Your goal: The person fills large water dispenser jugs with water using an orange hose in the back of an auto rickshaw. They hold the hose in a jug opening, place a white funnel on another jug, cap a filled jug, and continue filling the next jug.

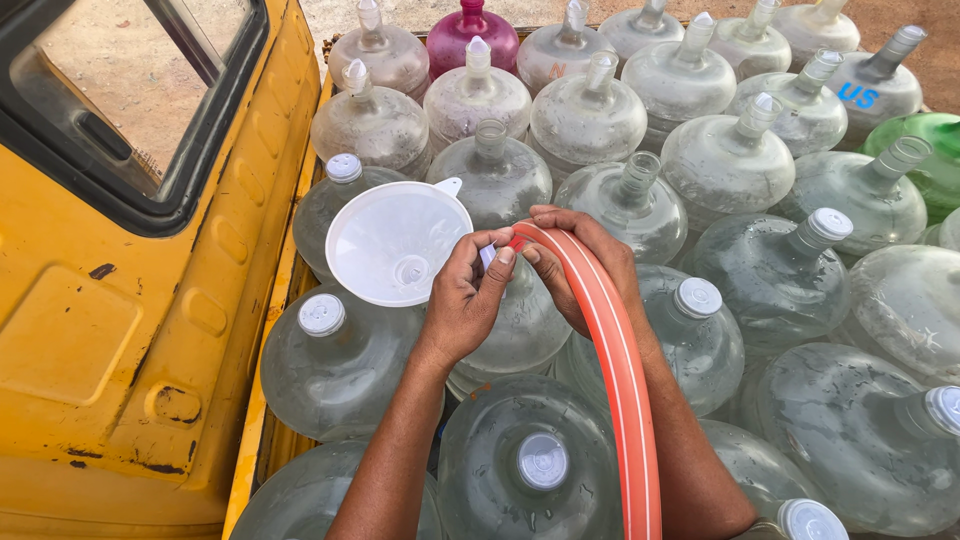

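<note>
My left hand [468, 296] pinches the rim of a white plastic funnel [392, 240] and a small white cap at its fingertips, above a large clear water jug [520, 325]. My right hand [580, 255] grips the end of an orange hose [620, 370], which runs down over my right forearm to the bottom edge. The hose end sits between the fingertips of both hands, just right of the funnel. The jug's mouth is hidden under my hands.
Many clear round water jugs [780, 270] fill a truck bed, some capped white, some open. A magenta jug [470, 35] stands at the back, a green one [935, 150] at the right. The yellow cab with its window [120, 300] is at the left.
</note>
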A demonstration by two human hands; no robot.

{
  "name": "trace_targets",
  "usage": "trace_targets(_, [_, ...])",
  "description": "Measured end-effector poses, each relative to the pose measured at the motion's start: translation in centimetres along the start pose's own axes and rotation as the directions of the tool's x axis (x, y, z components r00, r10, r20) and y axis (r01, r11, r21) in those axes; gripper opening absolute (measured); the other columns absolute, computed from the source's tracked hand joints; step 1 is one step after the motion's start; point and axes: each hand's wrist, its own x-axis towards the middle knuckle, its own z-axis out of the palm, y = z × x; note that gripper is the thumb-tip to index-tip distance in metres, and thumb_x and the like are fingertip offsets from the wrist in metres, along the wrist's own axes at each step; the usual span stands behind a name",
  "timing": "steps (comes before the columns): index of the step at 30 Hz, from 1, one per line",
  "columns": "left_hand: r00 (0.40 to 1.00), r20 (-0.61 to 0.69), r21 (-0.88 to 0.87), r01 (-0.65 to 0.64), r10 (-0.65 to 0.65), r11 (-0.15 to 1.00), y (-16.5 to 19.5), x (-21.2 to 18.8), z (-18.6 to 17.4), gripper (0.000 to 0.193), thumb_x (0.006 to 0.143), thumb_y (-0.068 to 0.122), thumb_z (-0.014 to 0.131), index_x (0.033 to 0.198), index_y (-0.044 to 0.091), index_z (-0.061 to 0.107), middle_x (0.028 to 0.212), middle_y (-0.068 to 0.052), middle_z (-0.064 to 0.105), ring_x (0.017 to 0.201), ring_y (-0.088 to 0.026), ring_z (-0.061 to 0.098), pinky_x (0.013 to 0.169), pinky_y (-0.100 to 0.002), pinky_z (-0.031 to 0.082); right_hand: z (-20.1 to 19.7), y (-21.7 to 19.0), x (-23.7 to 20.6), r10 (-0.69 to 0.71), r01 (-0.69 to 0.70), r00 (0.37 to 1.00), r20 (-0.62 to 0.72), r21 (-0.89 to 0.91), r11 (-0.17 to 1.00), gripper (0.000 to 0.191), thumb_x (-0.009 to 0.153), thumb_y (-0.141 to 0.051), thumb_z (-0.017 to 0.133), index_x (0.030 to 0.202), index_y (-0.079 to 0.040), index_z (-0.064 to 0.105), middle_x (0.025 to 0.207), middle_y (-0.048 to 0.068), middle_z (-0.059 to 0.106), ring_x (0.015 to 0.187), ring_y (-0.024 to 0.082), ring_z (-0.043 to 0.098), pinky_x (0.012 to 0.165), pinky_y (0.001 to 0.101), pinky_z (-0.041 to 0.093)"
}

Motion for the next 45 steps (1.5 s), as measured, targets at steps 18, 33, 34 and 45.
trace_targets(18, [1.000, -0.018, 0.037, 0.018, -0.017, 0.999, -0.6, 0.1, 0.1, 0.034, 0.103, 0.032, 0.063, 0.126, 0.006, 0.066, 0.080, 0.003, 0.062, 0.069, -0.004, 0.049, 0.062, -0.023, 0.045, 0.6, 0.7, 0.0, 0.042, -0.042, 0.999, -0.001, -0.023, 0.999, 0.038, 0.095, -0.026, 0.077, 0.121, -0.002, 0.065, 0.128, 0.017, 0.073, 0.119, 0.023, 0.073, 0.098, 0.0351, 0.061])
trace_targets(33, [0.999, 0.002, -0.022, 0.037, -0.037, 0.999, -0.9, 0.3, 0.0, 0.034, 0.104, 0.031, 0.062, 0.126, 0.005, 0.064, 0.083, 0.002, 0.064, 0.073, -0.004, 0.053, 0.065, -0.023, 0.048, 0.8, 1.2, 0.1, 0.033, -0.033, 0.999, 0.006, -0.027, 0.999, 0.038, 0.096, -0.026, 0.077, 0.121, -0.002, 0.064, 0.127, 0.017, 0.073, 0.121, 0.024, 0.072, 0.099, 0.0361, 0.061])
trace_targets(34, [1.000, 0.002, -0.027, 0.028, -0.028, 0.999, -0.9, 0.3, 0.0, 0.034, 0.104, 0.032, 0.061, 0.126, 0.005, 0.064, 0.084, 0.002, 0.064, 0.073, -0.004, 0.053, 0.066, -0.023, 0.048, 0.8, 1.2, 0.1, 0.031, -0.031, 0.999, 0.007, -0.027, 0.999, 0.037, 0.096, -0.026, 0.076, 0.122, -0.001, 0.064, 0.126, 0.017, 0.073, 0.121, 0.024, 0.072, 0.099, 0.0362, 0.061])
trace_targets(45, [1.000, -0.014, 0.002, 0.015, -0.015, 1.000, -1.2, 0.3, 0.1, 0.031, 0.104, 0.031, 0.062, 0.123, 0.006, 0.065, 0.081, 0.004, 0.060, 0.071, -0.004, 0.048, 0.064, -0.023, 0.045, 0.8, 0.7, 0.1, 0.036, -0.036, 0.999, 0.023, -0.019, 0.999, 0.039, 0.098, -0.025, 0.076, 0.124, 0.000, 0.064, 0.122, 0.015, 0.076, 0.121, 0.023, 0.073, 0.102, 0.0358, 0.059])
